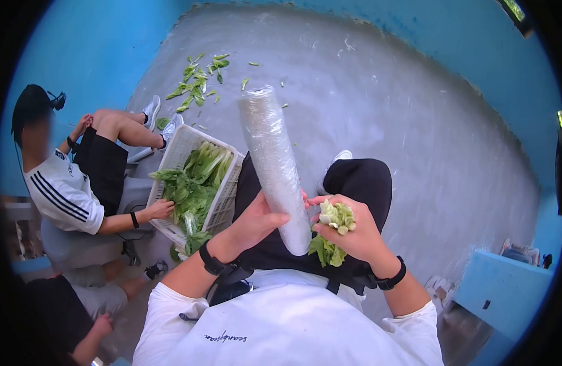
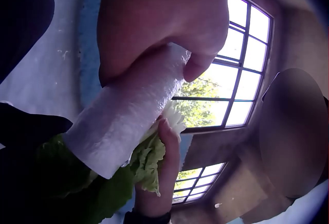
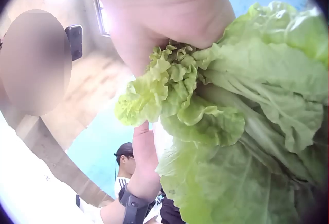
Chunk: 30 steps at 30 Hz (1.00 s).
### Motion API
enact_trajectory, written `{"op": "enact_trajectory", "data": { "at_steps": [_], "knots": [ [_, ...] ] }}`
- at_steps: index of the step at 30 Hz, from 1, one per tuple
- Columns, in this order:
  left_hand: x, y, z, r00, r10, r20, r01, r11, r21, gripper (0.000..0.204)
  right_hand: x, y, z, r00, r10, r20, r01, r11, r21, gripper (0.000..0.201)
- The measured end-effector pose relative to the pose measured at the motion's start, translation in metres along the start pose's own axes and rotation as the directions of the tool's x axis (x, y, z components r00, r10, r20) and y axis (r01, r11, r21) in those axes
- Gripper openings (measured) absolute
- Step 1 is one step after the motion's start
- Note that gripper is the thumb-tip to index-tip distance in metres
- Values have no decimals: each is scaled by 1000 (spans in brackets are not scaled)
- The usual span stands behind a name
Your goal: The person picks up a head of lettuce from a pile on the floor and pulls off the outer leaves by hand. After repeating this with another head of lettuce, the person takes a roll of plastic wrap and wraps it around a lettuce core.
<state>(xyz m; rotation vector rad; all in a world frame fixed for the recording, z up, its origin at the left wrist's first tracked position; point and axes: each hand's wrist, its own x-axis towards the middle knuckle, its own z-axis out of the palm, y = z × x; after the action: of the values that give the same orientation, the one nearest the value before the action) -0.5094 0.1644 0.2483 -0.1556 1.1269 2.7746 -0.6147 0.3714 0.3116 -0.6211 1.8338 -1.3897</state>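
A long roll of clear plastic film [image 1: 272,158] stands tilted above the lap, and my left hand [image 1: 255,224] grips it round its lower half. In the left wrist view the left hand [image 2: 164,23] has its thumb and fingers round the film roll [image 2: 123,116]. My right hand [image 1: 354,235], beside the roll, holds a bunch of leafy greens [image 1: 337,218], with pale stem ends up and leaves hanging below. Broad green leaves [image 3: 257,111] spread out from under the right hand [image 3: 169,13] in the right wrist view; its fingertips are partly hidden there.
A white crate [image 1: 226,198] of leafy greens stands left of my legs, with a seated person's hand [image 1: 161,209] at its edge. Loose leaves [image 1: 195,85] lie on the floor ahead. A blue box [image 1: 500,293] is at the right; another person sits at the lower left.
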Motion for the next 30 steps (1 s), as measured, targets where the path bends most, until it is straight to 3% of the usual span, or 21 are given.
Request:
{"op": "enact_trajectory", "data": {
  "at_steps": [7, 13, 22, 24, 25, 28, 30],
  "knots": [
    [16, -4, 0, 996, 16, -89, -10, 998, 59, 79, 14, 11, -16, 1000, 19, -9, -20, 994, -107, 23],
    [10, -1, 4, 995, 30, -92, -23, 996, 81, 75, 2, 22, -19, 999, -38, -39, 39, 999, 26, 28],
    [-2, -5, -2, 988, 29, -152, 19, 952, 306, 72, -25, 19, -30, 997, -36, 64, 31, 996, 83, 25],
    [-7, -12, 2, 983, 86, -164, -34, 954, 299, 70, -34, 18, -33, 992, 13, 123, -21, 998, 66, 27],
    [-8, -15, 2, 979, 114, -172, -60, 954, 294, 69, -36, 19, -32, 988, 38, 153, -47, 997, 56, 28],
    [-11, -6, 10, 990, 6, -143, -15, 998, -66, 70, -43, 24, -24, 992, -73, 104, 64, 994, 90, 29],
    [-10, -8, -3, 994, -39, -98, 27, 992, -122, 69, -41, 28, -28, 987, -106, 118, 89, 986, 138, 30]
  ]
}}
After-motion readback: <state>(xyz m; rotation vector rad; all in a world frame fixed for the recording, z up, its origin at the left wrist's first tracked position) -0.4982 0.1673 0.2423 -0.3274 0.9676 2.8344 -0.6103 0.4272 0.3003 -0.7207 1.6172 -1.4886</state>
